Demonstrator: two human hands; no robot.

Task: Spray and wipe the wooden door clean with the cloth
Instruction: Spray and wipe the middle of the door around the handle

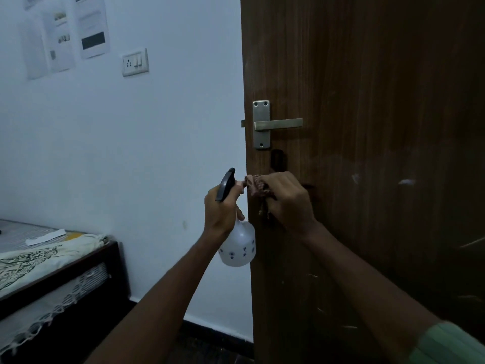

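door: dark brown wood-grain door [367, 127], fills right half of view, its free edge on the left next to the white wall [157, 153]. pale smears and scuffs on the panel right of the hands and lower down.
handle: brushed metal lever handle on a rectangular plate [265, 124], near the door edge, above both hands. small dark fitting just below the plate, can't tell what it is.
left hand: left hand [223, 211] just left of the door edge, fingers curled around the neck of the translucent white spray bottle with black trigger head and small dark dots [237, 248]. bottle body hangs below the fist, black head sticks up above it, nozzle aimed toward the cloth/door edge. index fingertip out front near the trigger; can't tell if it is squeezed.
right hand: right hand [291, 200] on the door face below the handle, fingers curled tight over the bunched reddish-brown cloth [256, 186]. cloth pokes out left of the knuckles, at the door edge, nearly touching the left fingertip.
cloth contact: looks pressed to the wood, exact contact hidden by the hand.
sleeve: light green sleeve [451, 345] on the right forearm, bottom right corner.
wall: white switch plate with socket [135, 62] upper left, paper sheets [65, 35] stuck up beside it.
bed: dark-framed bed with pale patterned cover [39, 258], lower left, well apart from the door.
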